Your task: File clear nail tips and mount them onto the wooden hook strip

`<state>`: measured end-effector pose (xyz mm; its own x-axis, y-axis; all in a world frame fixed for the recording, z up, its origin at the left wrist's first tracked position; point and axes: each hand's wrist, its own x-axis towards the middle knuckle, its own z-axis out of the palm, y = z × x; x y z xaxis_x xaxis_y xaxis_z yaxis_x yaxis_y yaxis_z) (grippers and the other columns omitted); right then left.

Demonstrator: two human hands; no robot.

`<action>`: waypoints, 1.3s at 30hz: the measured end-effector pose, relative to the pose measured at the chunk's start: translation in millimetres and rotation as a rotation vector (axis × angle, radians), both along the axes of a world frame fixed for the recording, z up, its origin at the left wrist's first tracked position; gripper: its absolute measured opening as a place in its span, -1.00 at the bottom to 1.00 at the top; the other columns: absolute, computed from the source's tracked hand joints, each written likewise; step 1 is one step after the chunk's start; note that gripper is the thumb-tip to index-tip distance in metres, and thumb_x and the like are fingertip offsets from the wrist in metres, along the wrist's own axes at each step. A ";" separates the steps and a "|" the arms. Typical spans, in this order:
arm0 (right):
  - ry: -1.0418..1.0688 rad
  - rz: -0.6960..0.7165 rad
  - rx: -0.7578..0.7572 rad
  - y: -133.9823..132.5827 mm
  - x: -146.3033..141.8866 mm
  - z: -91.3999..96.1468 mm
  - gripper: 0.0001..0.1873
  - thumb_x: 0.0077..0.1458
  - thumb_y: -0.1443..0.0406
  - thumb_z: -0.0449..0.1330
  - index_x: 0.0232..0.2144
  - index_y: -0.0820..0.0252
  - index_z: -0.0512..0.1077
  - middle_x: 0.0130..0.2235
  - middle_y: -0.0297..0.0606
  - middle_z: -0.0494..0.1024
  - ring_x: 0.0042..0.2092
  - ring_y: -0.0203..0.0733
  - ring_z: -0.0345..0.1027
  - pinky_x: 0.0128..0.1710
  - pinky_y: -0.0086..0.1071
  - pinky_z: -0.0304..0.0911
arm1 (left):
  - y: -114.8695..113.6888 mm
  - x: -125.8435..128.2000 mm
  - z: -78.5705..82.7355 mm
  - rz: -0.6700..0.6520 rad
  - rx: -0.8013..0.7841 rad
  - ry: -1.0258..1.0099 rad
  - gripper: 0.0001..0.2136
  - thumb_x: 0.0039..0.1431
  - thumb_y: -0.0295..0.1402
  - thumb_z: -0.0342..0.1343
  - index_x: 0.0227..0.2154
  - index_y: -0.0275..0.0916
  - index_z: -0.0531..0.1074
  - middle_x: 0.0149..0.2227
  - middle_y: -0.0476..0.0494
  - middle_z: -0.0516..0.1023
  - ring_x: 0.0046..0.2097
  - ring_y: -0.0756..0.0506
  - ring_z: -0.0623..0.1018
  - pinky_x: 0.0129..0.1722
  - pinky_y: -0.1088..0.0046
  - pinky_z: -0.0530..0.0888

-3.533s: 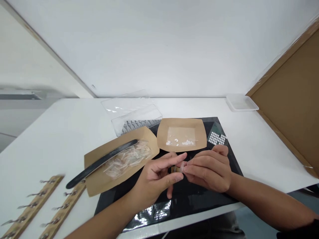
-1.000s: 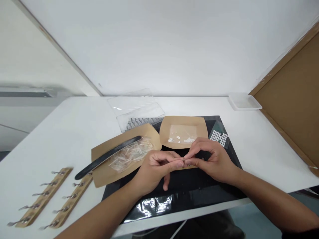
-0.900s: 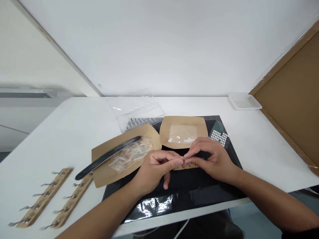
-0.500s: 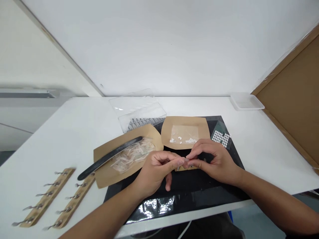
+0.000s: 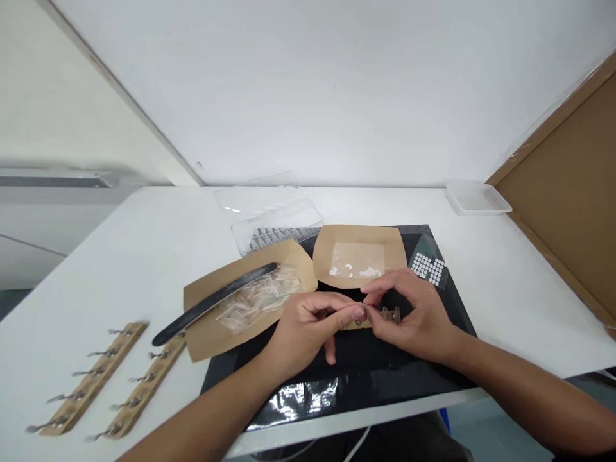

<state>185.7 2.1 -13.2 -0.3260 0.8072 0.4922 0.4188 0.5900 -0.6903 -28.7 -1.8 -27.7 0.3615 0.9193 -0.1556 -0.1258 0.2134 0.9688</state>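
Observation:
My left hand [image 5: 308, 328] and my right hand [image 5: 414, 309] meet over a black mat [image 5: 385, 370], fingertips touching. My left thumb and forefinger pinch a tiny pale translucent piece, mostly hidden by the fingers; I cannot make out its kind. My right thumb and fingertips close against the same spot. Just below and behind the fingers lies a short wooden strip with small clips [image 5: 392, 314], partly covered by my hands. Left of my left hand, a cardboard tray [image 5: 202, 343] holds clear nail tips [image 5: 260, 295] and a curved black nail file [image 5: 212, 305].
Another cardboard tray [image 5: 402, 247] with small white dots stands behind my hands. A sheet of white round dots [image 5: 428, 267] lies right of it. Two wooden strips with clips [image 5: 96, 378] lie at left. Clear plastic boxes [image 5: 274, 215] and a plastic container [image 5: 479, 197] stand farther back.
My right fingertips have shifted slightly, uncovering more of the wooden strip's right end. My left hand keeps its pinch. The whole view has moved a little.

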 end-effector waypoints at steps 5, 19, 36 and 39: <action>-0.013 -0.043 -0.010 -2.5 -2.9 -1.6 -0.74 0.01 0.44 0.36 -0.25 0.04 0.49 -0.39 -0.51 0.63 -0.38 -0.27 0.54 -0.17 -0.24 0.29 | 0.0 0.5 -0.9 -0.019 0.043 -0.018 -0.80 0.15 -0.21 0.45 -0.39 -0.27 0.75 -0.25 -0.21 0.74 -0.57 0.02 0.60 -0.74 0.65 0.54; -0.013 -0.010 0.053 0.3 -1.1 -2.7 -0.82 0.14 0.39 0.38 -0.24 0.08 0.48 -0.38 -0.48 0.67 -0.38 -0.27 0.56 -0.19 -0.26 0.30 | -1.0 -1.3 -0.4 -0.014 0.021 -0.043 -0.78 0.17 -0.19 0.44 -0.41 -0.27 0.74 -0.29 -0.17 0.71 -0.63 0.07 0.54 -0.78 0.69 0.48; 0.047 0.087 0.045 2.4 6.8 -3.0 -0.85 0.28 0.29 0.40 -0.13 0.04 0.53 -0.27 -0.41 0.72 -0.27 -0.24 0.61 -0.14 -0.26 0.39 | -2.1 -4.8 -1.7 0.007 -0.069 -0.095 -0.79 0.12 -0.20 0.48 -0.34 -0.26 0.75 -0.31 -0.17 0.70 -0.51 -0.02 0.63 -0.78 0.66 0.49; 0.050 0.151 0.069 5.0 9.6 -1.8 -0.82 0.28 0.29 0.40 -0.09 0.04 0.53 -0.25 -0.40 0.72 -0.24 -0.25 0.62 -0.12 -0.27 0.38 | -1.3 -10.6 -0.1 -0.021 0.057 -0.055 -0.83 0.13 -0.26 0.47 -0.28 -0.25 0.75 -0.25 -0.20 0.73 -0.50 -0.06 0.67 -0.77 0.61 0.53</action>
